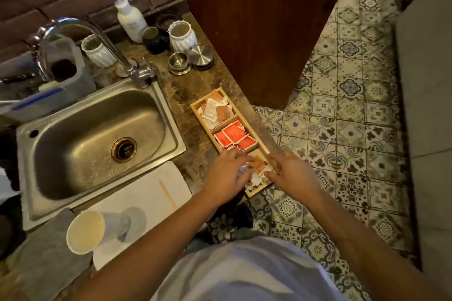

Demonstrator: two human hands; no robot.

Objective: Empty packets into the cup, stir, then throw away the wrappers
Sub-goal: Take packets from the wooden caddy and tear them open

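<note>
Brown paper packet (259, 165) feels light and crinkly, I judge; my left hand (228, 173) and right hand (288, 171) pinch its opposite edges over the wooden tray (195, 106).

- Paper cup (85, 231): white, empty, upright, well left of the wooden tray (195, 108).
- Packets: white-brown (216, 107) far compartment, red (234, 135) middle, mixed (259, 166) nearest.

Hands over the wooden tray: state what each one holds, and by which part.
Left hand pinches a brown packet at its near-left edge. Right hand reaches into the same compartment; any hold cannot be told.
</note>
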